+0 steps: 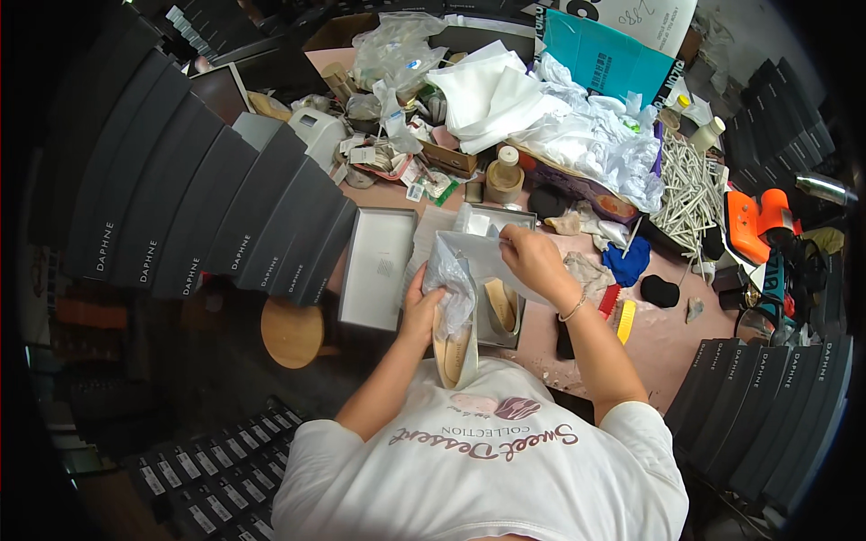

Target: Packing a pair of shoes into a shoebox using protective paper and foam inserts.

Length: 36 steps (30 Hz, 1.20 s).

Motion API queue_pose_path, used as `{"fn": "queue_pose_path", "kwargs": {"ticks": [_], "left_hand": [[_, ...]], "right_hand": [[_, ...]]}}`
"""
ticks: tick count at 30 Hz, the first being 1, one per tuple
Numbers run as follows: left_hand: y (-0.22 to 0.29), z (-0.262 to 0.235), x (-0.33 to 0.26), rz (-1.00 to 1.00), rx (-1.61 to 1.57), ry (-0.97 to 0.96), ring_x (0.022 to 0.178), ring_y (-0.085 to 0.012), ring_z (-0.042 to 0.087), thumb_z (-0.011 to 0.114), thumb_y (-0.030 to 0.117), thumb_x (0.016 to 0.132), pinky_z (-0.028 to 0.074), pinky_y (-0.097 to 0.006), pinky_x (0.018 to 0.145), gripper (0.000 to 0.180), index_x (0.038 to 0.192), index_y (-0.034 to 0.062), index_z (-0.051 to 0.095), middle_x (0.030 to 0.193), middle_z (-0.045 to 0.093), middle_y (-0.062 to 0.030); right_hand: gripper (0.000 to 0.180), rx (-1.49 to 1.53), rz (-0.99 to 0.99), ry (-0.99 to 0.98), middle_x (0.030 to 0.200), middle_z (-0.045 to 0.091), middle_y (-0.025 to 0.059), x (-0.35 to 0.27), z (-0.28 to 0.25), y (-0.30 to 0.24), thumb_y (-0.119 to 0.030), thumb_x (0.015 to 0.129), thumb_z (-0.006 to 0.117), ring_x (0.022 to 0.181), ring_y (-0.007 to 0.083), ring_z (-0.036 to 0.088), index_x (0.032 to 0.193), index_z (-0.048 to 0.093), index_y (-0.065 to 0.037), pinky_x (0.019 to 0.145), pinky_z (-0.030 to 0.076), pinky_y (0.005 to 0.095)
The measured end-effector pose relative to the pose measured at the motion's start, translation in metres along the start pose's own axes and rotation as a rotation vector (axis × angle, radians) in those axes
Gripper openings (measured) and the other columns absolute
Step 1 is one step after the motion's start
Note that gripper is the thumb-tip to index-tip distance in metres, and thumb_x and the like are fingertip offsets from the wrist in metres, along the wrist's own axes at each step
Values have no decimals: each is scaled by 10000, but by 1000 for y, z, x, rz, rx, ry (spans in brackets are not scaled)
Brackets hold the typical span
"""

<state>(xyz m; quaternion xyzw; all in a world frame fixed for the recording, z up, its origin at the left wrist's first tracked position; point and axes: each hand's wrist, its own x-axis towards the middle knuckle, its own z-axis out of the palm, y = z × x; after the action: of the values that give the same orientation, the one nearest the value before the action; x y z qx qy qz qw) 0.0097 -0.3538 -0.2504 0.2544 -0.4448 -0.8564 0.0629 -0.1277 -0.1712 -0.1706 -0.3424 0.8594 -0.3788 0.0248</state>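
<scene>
My left hand (421,309) is closed round a pale flat shoe (455,357), held with its heel toward me. Crumpled translucent wrapping (451,284) covers the shoe's front part. My right hand (534,259) pinches a thin white sheet of tissue paper (481,256) just right of that shoe. Below my hands is a grey shoebox (514,341), with a second pale shoe (501,305) lying inside it. To the left lies the shallow box lid (368,293), its white inside facing up. Part of the box is hidden by my hands and the held shoe.
Dark shoeboxes (230,207) are stacked at the left, and more (767,415) at the right. Crumpled white paper (586,135) heaps at the back, beside many white sticks (687,194). A blue cloth (627,261) and a yellow-backed brush (624,322) lie to the right.
</scene>
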Motion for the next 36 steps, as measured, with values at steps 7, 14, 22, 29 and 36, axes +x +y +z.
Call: {"fn": "queue_pose_path", "kwargs": {"ticks": [7, 14, 22, 29, 36], "left_hand": [[-3, 6, 5, 64, 55, -29, 1081, -187, 559, 446, -134, 781, 473, -294, 903, 613, 1373, 8, 381, 1236, 534, -116], [4, 7, 3, 61, 68, -4, 1072, -177, 555, 448, -127, 756, 471, -283, 888, 631, 1371, 1, 390, 1233, 536, -116], [-5, 17, 10, 84, 142, 170, 1065, -193, 561, 408, -84, 815, 488, -306, 886, 576, 1379, 32, 384, 1250, 525, -114], [34, -4, -1, -154, -72, -214, 1138, -194, 514, 576, 105, 868, 442, -315, 939, 649, 1435, 40, 266, 1312, 481, -118], [33, -4, 1, 122, 444, -204, 1181, -186, 470, 610, -26, 813, 399, -312, 983, 713, 1429, 2, 251, 1311, 460, -131]], "right_hand": [[156, 2, -37, -32, 768, 625, 218, 17, -15, -12, -122, 790, 584, 732, 389, 607, 862, 611, 13, 659, 479, 431], [152, 49, -30, -37, 752, 617, 225, 23, -16, -11, -120, 788, 581, 721, 395, 600, 853, 621, 11, 648, 472, 436], [143, -51, -180, -109, 716, 592, 174, -6, 62, -61, -141, 758, 608, 657, 363, 610, 792, 526, -28, 589, 493, 427], [125, -170, -221, -168, 751, 609, 140, -44, 84, -60, -101, 744, 580, 654, 295, 623, 833, 554, -18, 603, 498, 386], [304, -258, -305, 53, 859, 626, 99, -70, 31, -86, -128, 792, 580, 885, 262, 592, 1078, 611, -33, 765, 457, 385]]}}
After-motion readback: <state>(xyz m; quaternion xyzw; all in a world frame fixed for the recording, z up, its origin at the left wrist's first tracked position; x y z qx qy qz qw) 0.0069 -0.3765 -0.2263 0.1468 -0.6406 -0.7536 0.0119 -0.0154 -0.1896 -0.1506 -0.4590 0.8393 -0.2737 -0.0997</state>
